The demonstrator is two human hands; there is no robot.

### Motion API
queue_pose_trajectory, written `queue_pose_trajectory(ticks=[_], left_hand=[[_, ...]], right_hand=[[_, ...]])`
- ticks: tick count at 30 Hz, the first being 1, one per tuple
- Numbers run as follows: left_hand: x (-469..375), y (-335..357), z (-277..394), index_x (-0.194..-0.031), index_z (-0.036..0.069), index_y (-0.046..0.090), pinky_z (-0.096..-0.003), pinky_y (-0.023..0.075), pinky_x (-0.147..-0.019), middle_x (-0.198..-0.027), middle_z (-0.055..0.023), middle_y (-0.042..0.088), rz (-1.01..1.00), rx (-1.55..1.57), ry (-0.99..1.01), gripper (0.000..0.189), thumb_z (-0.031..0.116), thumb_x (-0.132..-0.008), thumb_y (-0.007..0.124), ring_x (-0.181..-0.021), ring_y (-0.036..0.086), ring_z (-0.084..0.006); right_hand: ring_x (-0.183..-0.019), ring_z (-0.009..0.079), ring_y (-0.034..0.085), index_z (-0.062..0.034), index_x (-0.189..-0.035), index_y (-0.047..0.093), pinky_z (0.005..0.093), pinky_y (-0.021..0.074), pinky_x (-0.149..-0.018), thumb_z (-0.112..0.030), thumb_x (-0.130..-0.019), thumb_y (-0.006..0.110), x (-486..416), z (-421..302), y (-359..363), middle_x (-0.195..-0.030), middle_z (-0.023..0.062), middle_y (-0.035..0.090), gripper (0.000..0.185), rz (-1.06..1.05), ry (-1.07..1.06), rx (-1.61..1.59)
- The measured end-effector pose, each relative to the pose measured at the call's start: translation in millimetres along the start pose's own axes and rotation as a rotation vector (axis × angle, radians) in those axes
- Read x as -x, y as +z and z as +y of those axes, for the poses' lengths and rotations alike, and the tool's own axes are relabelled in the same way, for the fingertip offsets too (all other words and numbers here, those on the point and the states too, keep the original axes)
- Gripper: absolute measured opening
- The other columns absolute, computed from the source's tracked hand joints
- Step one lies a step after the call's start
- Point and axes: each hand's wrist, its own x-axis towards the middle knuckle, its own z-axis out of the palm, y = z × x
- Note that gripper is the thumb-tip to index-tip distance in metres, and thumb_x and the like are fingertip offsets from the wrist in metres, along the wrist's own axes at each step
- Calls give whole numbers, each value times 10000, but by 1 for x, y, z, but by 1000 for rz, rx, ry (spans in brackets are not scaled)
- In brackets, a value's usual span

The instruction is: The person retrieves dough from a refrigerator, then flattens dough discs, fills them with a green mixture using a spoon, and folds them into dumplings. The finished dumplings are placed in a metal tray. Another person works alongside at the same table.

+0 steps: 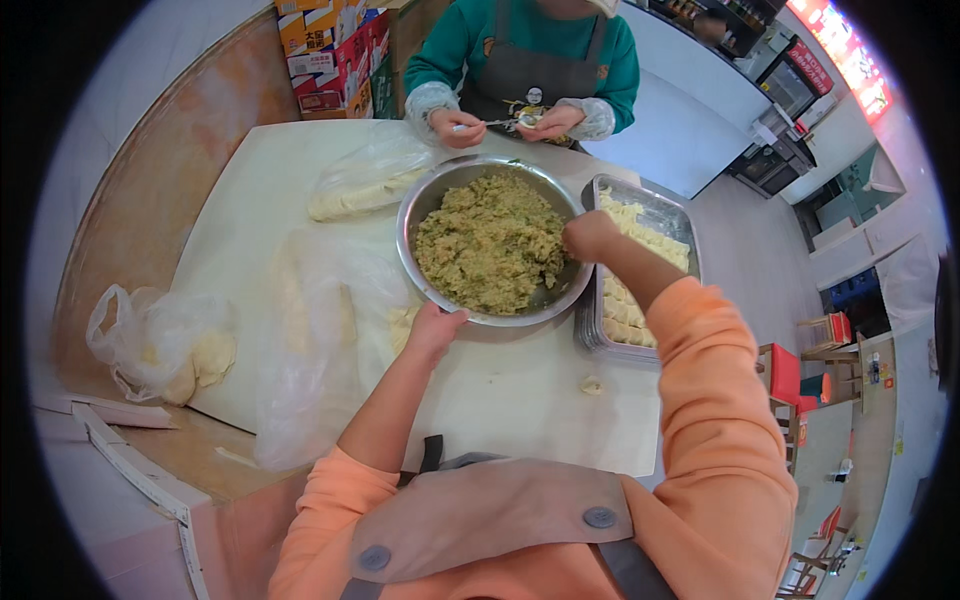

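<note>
A wide stainless steel bowl (409, 279) stands on the table, heaped with a yellow-green chopped filling (491, 236). My left hand (435, 331) grips its near rim, thumb over the edge. Curled into a fist, my right hand (591, 236) is over the bowl's right side at the filling's edge; whatever it may hold is hidden. Partly behind my right forearm, a metal tray (694, 225) carries rows of pale dumplings (622, 319). One loose dough wrapper (591, 385) lies on the near tabletop. More round wrappers (403, 327) show beside my left hand.
Across the pale table (517, 405), a co-worker in a green top (442, 52) holds a small tool and a wrapper. Clear plastic bags of dough (367, 191) lie to the left, with a knotted bag (169, 337) farther out. Cardboard boxes (330, 60) are stacked behind.
</note>
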Motion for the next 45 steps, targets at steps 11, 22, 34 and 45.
queue_pose_trajectory(ticks=[11,22,34,45], left_hand=[[-2,-1,-6,-1019,69,590,-229,309,-475,-792,5,600,2,41,-5,173,154,-877,638,-547,385,-65],[-2,-1,-8,-1075,68,592,-267,384,-581,-898,0,617,1,6,-36,218,171,-886,625,-663,455,-81],[-6,-5,-13,-1164,11,555,-268,434,-808,-1015,-54,639,-47,26,17,319,145,-883,623,-913,586,-153],[-7,-4,-11,-1153,29,571,-295,450,-759,-940,-54,659,-26,7,-2,299,128,-877,628,-848,575,-135]], right_hand=[[-830,267,695,-114,-856,736,393,546,-701,-169,-767,626,-15,0,-6,-889,96,716,152,-9,242,7],[-797,315,669,-123,-835,724,410,525,-695,-287,-782,612,36,-16,-28,-836,124,696,206,-45,-35,-302],[-827,294,675,-136,-834,725,426,531,-692,-307,-787,603,-21,-12,19,-849,99,701,215,62,31,-58],[-819,314,666,-147,-852,734,414,529,-705,-293,-790,596,23,-53,-29,-857,105,700,209,-56,-126,-600]])
